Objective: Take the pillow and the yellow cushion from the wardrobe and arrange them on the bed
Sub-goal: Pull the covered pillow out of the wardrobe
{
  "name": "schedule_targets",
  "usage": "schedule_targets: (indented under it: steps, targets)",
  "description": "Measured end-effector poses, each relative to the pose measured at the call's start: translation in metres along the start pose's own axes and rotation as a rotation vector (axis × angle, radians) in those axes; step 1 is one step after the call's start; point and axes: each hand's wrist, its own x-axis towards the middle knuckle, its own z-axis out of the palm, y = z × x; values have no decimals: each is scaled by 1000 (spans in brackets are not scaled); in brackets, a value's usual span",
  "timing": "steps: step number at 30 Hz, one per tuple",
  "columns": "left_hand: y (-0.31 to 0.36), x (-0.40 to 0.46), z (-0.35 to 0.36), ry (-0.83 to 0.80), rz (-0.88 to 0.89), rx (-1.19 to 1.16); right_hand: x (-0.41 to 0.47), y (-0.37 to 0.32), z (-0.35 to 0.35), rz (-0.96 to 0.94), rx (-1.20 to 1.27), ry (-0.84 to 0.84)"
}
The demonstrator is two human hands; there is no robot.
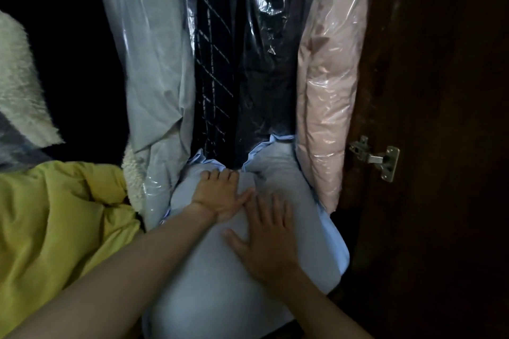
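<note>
A light blue pillow (pixel 209 281) with a frilled edge lies on the wardrobe floor under hanging clothes. My left hand (pixel 220 192) rests on its far part, fingers curled over the top near the frill. Flat on the pillow's middle lies my right hand (pixel 264 237), fingers spread, just right of the left one. Neither hand has the pillow clasped. The yellow cushion (pixel 55 228) sits to the left of the pillow, touching it, partly under a fluffy white fabric.
Clothes in clear plastic covers hang above the pillow: a grey one (pixel 154 63), a dark one (pixel 234 63), a pink padded one (pixel 327 96). Fluffy white fabric (pixel 19 85) is at the left. The dark wardrobe door (pixel 440 118) with a metal hinge (pixel 377 157) stands on the right.
</note>
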Motion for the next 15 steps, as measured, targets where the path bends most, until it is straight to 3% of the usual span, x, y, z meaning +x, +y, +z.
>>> schedule_targets:
  steps: [8, 15]
  targets:
    - [0, 3, 10, 156, 41, -87, -3, -1, -43, 51, 85, -59]
    - [6, -9, 7, 267, 181, -319, 21, -46, -106, -93, -266, 79]
